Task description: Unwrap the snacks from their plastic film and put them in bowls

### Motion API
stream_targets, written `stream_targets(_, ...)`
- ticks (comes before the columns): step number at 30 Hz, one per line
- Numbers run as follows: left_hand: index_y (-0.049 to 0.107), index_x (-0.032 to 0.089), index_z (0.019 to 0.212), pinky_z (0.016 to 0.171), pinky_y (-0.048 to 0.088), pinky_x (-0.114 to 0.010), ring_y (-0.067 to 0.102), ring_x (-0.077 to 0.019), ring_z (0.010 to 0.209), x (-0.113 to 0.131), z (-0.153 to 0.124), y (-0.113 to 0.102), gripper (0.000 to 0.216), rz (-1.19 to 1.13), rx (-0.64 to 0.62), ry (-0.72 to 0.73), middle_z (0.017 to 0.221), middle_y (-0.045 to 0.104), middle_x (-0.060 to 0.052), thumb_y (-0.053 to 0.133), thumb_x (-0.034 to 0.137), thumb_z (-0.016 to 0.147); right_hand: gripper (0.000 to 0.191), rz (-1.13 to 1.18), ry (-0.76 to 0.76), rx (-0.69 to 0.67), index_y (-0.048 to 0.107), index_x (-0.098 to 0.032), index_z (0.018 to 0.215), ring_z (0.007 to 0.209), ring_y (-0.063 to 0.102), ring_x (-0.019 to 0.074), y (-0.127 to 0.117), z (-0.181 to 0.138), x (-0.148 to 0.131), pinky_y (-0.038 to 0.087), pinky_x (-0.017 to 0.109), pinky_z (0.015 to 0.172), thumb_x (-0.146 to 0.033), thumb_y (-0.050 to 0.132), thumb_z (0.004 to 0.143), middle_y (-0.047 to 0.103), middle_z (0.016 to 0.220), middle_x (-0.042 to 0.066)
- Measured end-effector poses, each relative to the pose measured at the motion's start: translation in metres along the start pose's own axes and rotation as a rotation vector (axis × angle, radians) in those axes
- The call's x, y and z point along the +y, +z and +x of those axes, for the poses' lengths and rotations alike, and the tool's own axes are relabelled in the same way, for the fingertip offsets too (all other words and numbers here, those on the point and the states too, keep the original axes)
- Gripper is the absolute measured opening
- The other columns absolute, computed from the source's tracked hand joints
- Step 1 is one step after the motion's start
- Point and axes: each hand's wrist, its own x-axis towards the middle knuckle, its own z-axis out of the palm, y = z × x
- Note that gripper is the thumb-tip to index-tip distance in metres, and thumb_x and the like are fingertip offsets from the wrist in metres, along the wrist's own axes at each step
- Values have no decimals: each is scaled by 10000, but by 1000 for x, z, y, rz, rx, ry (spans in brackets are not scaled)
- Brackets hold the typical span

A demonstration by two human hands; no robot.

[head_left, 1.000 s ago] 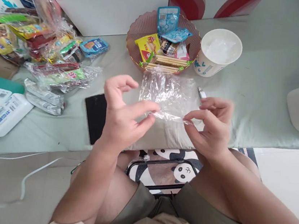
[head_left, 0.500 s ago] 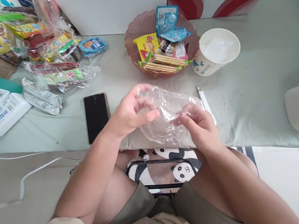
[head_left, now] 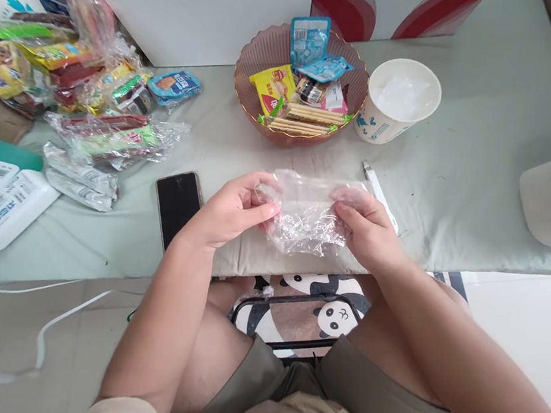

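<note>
A clear plastic bag (head_left: 306, 220) is stretched between my two hands above the front edge of the cloth-covered surface. My left hand (head_left: 248, 206) pinches its left side, thumb on top. At the opposite side, my right hand (head_left: 366, 224) grips it between thumb and fingers, some of which show through the film. A white pen-like tool (head_left: 380, 194) with a metal tip lies just behind my right hand. Left of my left hand rests a black-screened phone (head_left: 178, 204).
Behind my hands stand a pink ribbed bowl (head_left: 246, 96) of wrapped snacks and a paper cup (head_left: 383, 129) with clear plastic inside. Packaged snacks (head_left: 94, 84) are heaped at the left, near a white device (head_left: 14, 208) with a cable. A white bucket (head_left: 550, 200) stands at the right.
The bag has gone from rounded and loose to pulled flatter and wider between my hands. My left hand has moved slightly left and closed its thumb onto the film.
</note>
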Motion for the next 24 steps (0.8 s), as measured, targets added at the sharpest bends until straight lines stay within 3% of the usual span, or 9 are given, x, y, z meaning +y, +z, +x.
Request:
stream_targets(4,747,201,767,619,512,-286,636,-162,694,-1,0,-1,85,1,36,154,803,729,-49,708,275,775,186,79,-3,-43,689,-206,791,621,565,140,-4,2,-1,417,272,546,-392,688,787,650,740,31)
stream_targets(8,732,186,697,624,494,-313,608,-191,722,-3,4,2,304,-41,43,110,790,692,-79,582,403,848,363,-45,38,-9,687,-189,755,669,569,150,-4,1,0,443,285,584,-518,608,884,646,776,56)
stream_targets(11,713,190,779,639,482,-283,591,-161,724,-7,6,7,141,124,107,57,847,680,-45,702,330,795,235,-115,48,-20,628,-208,841,660,545,117,0,0,0,455,258,598,-399,764,825,600,780,3)
stream_targets(14,754,207,924,908,551,-353,665,-227,1079,-13,8,14,171,343,211,83,1246,677,-84,706,232,762,380,-26,-25,-72,568,-261,1035,678,570,110,5,-2,-1,506,263,611,-348,828,772,600,915,-11)
stream_targets(16,781,212,971,1077,500,-408,617,-263,1266,-16,9,20,187,419,250,100,1377,632,-96,669,241,824,433,-6,-70,-104,536,-286,1122,711,596,113,7,-3,-1,533,270,642,-376,817,806,612,992,0)
stream_targets(19,765,198,1108,1021,533,-402,673,-263,1163,-21,10,33,315,196,110,56,1247,716,-104,625,428,943,438,-32,-110,-170,494,-301,1210,765,628,128,8,-3,-1,547,277,691,-402,765,881,629,970,1)
stream_targets(21,723,184,1180,910,564,-356,703,-246,1038,-24,11,41,441,20,32,35,1142,755,-96,717,519,893,416,-72,-161,-192,483,-303,1245,844,660,146,8,-3,0,569,299,766,-376,730,919,644,967,4)
stream_targets(24,719,177,1142,811,550,-296,688,-198,922,-27,12,50,427,-41,72,89,1047,756,-76,801,468,840,271,-230,-321,-115,559,-278,1180,997,681,184,8,-4,2,577,373,924,-333,686,946,663,1027,37)
